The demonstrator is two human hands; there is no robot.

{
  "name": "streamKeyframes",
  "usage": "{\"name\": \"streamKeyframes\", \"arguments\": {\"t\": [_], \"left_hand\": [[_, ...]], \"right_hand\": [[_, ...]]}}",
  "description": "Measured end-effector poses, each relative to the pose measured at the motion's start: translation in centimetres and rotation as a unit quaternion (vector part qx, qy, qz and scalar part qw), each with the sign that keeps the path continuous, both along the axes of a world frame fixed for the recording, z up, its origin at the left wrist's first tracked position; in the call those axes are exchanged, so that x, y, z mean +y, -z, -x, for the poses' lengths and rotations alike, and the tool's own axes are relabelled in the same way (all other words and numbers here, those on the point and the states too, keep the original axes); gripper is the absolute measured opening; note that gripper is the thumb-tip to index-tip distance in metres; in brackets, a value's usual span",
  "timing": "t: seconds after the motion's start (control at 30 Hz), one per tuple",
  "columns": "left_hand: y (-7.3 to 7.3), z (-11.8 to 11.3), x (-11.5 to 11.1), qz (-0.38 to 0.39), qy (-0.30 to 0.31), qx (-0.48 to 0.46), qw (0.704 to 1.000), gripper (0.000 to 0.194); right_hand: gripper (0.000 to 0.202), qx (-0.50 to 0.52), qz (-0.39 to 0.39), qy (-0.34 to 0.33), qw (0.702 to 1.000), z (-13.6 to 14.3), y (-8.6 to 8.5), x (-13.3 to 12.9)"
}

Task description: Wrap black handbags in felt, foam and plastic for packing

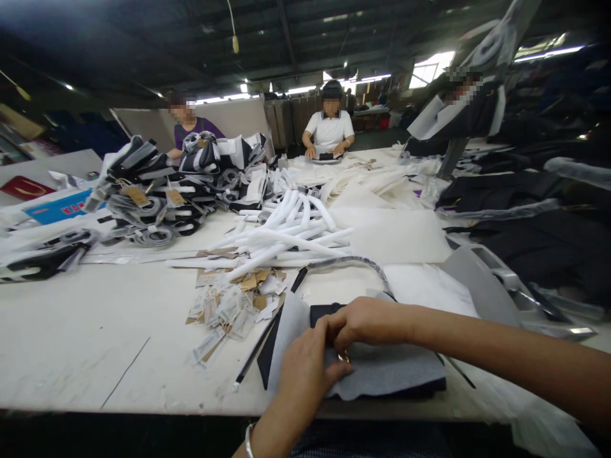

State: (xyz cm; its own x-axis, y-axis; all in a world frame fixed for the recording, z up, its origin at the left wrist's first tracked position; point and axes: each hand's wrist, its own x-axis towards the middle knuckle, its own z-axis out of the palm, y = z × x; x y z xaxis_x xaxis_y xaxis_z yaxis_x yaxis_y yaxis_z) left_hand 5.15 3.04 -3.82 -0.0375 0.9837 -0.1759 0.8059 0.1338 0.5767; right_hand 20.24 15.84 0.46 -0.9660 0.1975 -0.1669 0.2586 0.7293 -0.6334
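A black handbag (pixel 325 310) lies at the table's front edge, partly covered by a grey-white sheet (pixel 396 369). Its strap (pixel 351 259), in clear wrapping, loops behind it. Over the bag, both my hands meet at a small gold metal clasp (pixel 343 357). My left hand (pixel 305 359), a bracelet on its wrist, has its fingers bent over the sheet and its thumb by the clasp. From the right, my right hand (pixel 365 323) reaches in with fingers bent and pinched at the clasp. What lies under the fingertips is partly hidden.
Paper tags (pixel 233 308) lie left of the bag, with white foam tubes (pixel 286 235) behind. Wrapped bags are heaped (pixel 157 184) at the left; dark bags (pixel 539 229) line the right. A metal post (pixel 453 159) rises there. Two co-workers (pixel 329 127) sit across the table.
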Motion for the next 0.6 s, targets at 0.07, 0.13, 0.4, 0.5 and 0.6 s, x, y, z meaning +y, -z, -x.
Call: {"name": "streamKeyframes", "arguments": {"t": [0.07, 0.13, 0.4, 0.5, 0.6], "left_hand": [[0.0, 0.0, 0.0, 0.006, -0.005, -0.008, 1.000, 0.064], [0.0, 0.1, 0.0, 0.011, -0.005, -0.015, 1.000, 0.066], [0.3, 0.2, 0.0, 0.024, -0.013, -0.024, 0.999, 0.079], [0.5, 0.1, 0.1, 0.027, -0.010, -0.020, 0.999, 0.079], [0.7, 0.1, 0.2, 0.027, -0.007, -0.006, 1.000, 0.084]], "right_hand": [[0.027, 0.009, -0.006, -0.069, 0.998, 0.4, 0.2, 0.8], [0.024, 0.018, -0.068, -0.138, 0.988, 0.6, 0.6, 1.4], [0.011, 0.058, -0.238, -0.289, 0.925, 0.9, 2.6, 1.8], [0.008, 0.092, -0.288, -0.303, 0.904, 0.6, 2.6, 1.5], [0.008, 0.074, -0.288, -0.284, 0.912, 0.6, 1.7, 1.0]]}}
